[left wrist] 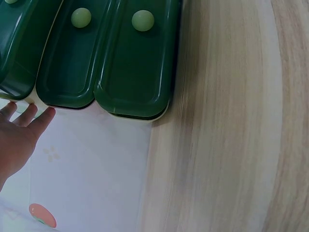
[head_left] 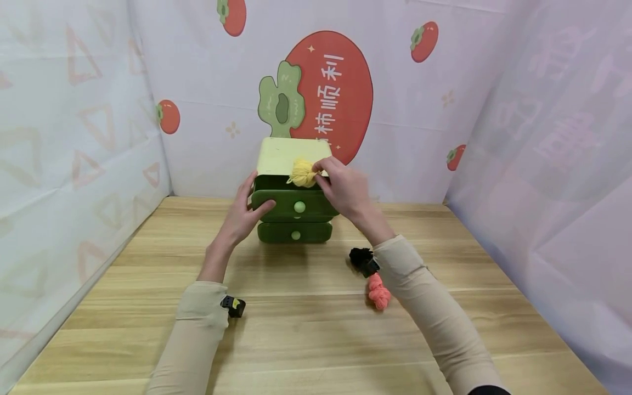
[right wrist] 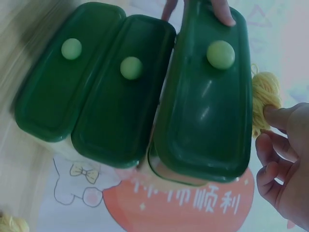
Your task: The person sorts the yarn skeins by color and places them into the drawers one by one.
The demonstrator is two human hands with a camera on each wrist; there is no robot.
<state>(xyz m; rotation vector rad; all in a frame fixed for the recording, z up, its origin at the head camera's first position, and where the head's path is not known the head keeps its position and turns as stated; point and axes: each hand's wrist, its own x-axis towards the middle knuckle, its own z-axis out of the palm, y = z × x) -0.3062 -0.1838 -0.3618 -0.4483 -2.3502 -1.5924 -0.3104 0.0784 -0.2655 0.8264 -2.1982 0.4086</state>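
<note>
A small cabinet with a pale green top (head_left: pixel 296 151) and dark green drawers stands at the back of the table. Its top drawer (head_left: pixel 274 204) is pulled out; the lower drawers (right wrist: pixel 111 101) look pushed in. My left hand (head_left: pixel 245 211) lies against the cabinet's left side, thumb on the top drawer's front and fingers extended along the side. Between thumb and fingers, my right hand (head_left: pixel 343 184) pinches a yellow yarn bundle (head_left: pixel 301 173) just above the opening of that drawer. From the right wrist view, the yarn shows partly behind the drawer front.
A coral yarn bundle (head_left: pixel 378 292) and a black fluffy bundle (head_left: pixel 359 255) lie on the wooden table (head_left: pixel 296 340) beside the right forearm. Another yellowish bundle (right wrist: pixel 12 224) shows at the right wrist view's corner. Printed curtains (head_left: pixel 207 66) enclose the back and sides.
</note>
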